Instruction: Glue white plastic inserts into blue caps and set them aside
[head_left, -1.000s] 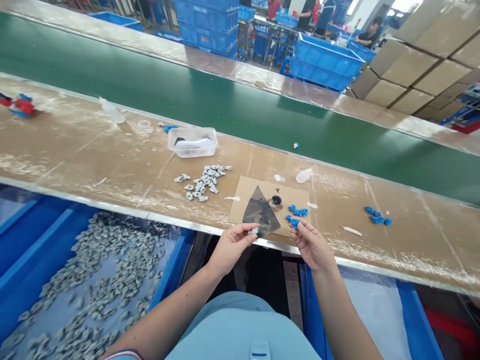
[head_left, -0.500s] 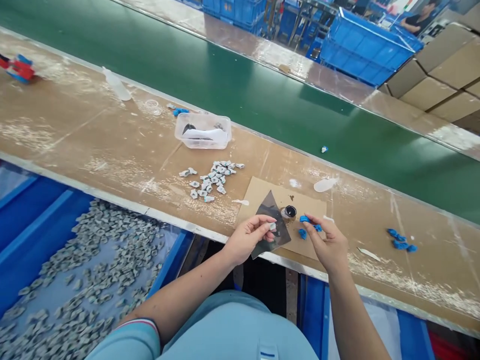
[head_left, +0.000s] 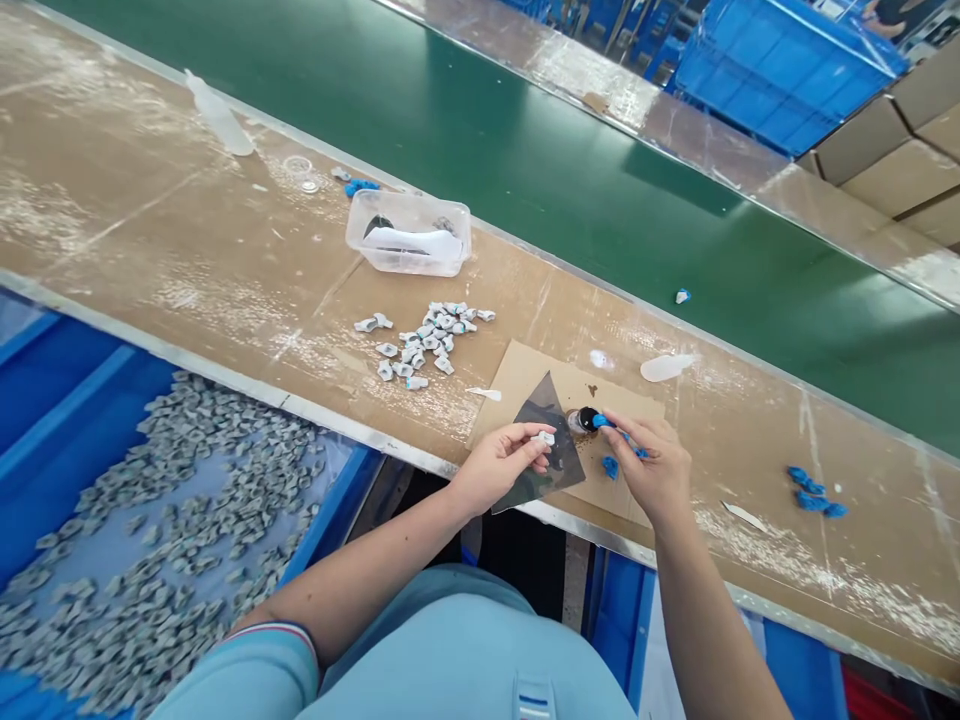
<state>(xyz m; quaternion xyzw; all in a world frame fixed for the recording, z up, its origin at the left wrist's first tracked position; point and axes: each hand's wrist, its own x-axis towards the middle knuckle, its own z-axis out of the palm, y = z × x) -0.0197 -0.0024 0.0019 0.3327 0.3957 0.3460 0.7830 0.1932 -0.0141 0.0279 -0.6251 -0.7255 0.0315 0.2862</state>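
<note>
My left hand (head_left: 504, 462) pinches a small white plastic part (head_left: 545, 438) above a dark, thin sheet (head_left: 541, 405). In my right hand (head_left: 654, 465), between thumb and fingers, is a small blue part (head_left: 601, 421). Its tip meets the mouth of a little jar of black liquid (head_left: 586, 419); whether it dips in cannot be told. Another blue part (head_left: 610, 467) lies on the cardboard sheet (head_left: 517, 365) just below the jar. Left of the cardboard, several white parts (head_left: 431, 338) lie in a loose pile.
A clear plastic tub (head_left: 409, 262) stands near the green belt (head_left: 465, 130). Beyond it lies a white bottle (head_left: 219, 118). At lower left, a blue bin (head_left: 97, 400) holds many grey parts. More blue parts (head_left: 814, 495) lie on the table at right.
My right hand has brought the blue part left and up to the jar's mouth. My left hand stays nearly in place with the white part. The camera view has shifted slightly.
</note>
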